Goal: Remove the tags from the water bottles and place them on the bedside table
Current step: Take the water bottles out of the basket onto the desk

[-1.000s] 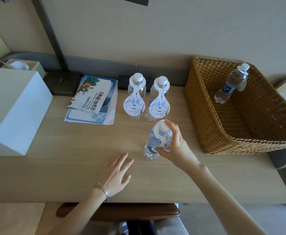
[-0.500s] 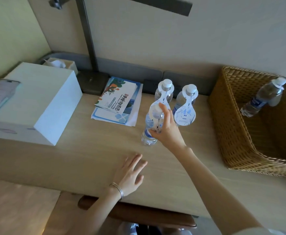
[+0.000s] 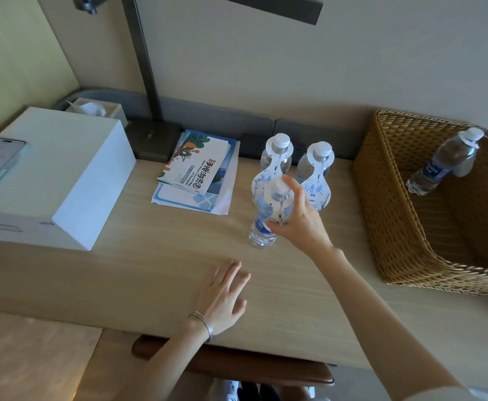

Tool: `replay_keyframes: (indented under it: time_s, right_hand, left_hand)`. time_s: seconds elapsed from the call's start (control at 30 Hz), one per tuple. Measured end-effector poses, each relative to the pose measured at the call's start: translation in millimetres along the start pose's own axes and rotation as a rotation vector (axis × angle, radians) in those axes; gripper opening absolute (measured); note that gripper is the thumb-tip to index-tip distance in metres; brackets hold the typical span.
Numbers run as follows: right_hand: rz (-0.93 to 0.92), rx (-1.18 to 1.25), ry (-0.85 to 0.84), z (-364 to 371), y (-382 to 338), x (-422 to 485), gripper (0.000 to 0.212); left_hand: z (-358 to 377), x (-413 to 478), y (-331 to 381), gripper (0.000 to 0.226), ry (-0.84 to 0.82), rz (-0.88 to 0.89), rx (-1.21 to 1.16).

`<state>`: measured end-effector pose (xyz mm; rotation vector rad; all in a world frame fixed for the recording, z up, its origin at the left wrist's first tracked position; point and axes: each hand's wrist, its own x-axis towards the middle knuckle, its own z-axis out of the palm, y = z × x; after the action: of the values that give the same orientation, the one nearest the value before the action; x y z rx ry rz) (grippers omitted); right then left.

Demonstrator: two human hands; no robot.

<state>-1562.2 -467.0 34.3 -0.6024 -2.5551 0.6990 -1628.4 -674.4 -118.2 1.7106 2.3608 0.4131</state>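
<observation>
Right hand point(image 3: 296, 219) wrapped round upper body of tagged bottle point(image 3: 266, 224), bottle standing mid-bench, just near of two tagged bottles point(image 3: 297, 166). Left hand point(image 3: 224, 296) flat, fingers spread, on bench point(image 3: 121, 270), holding nothing. My worry: yanking tag one-handed could tip bottle into far pair.

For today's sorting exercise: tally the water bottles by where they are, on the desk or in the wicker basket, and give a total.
On the desk: 3, one held by the right hand, two behind it
In the wicker basket: 1
Total: 4
</observation>
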Motion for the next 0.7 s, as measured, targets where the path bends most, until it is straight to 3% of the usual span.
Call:
replay_keyframes:
  time_s: [0.23,0.43,0.57,0.7]
  right_hand:
    - [-0.006,-0.031,-0.020,-35,2,-22,0.112]
    - [0.048,-0.376,0.095,-126,35,-70,0.058]
    - [0.172,-0.572,0.240,-175,68,-99,0.054]
    - [0.328,-0.661,0.261,-197,96,-126,0.060]
  left_hand:
    - [-12,29,31,0.052,0.059,0.204,-0.004]
    - [-34,65,92,0.051,0.123,0.496,-0.057]
    - [-65,101,144,0.052,0.196,0.580,-0.063]
    - [-95,141,190,0.054,0.250,0.605,0.000]
